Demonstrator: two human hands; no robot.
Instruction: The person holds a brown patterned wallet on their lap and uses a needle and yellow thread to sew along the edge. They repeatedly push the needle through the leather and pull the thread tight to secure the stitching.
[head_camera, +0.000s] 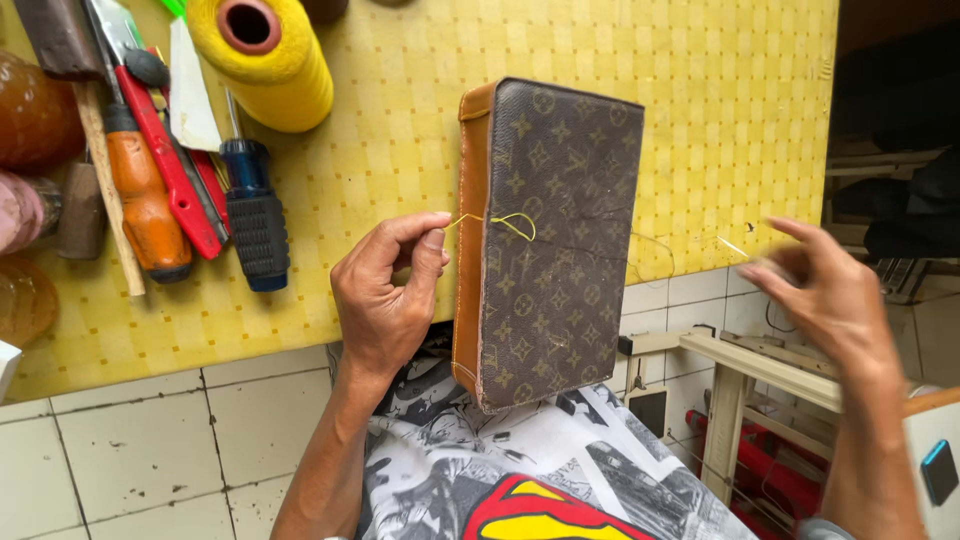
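Yellow checkered tabletop is carrying the brown wallet, half overhanging, while the left hand is pinching yellow thread and the blurred right hand, fingers loosely curled, is pulling its end; the loop risks knotting.

Bare yellow mat right of the wallet lies open; spool and screwdrivers crowd its left.

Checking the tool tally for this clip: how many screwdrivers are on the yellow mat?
2: an orange-handled screwdriver at the far left and a dark-handled screwdriver below the yellow thread spool. Others may hide in the tool pile.
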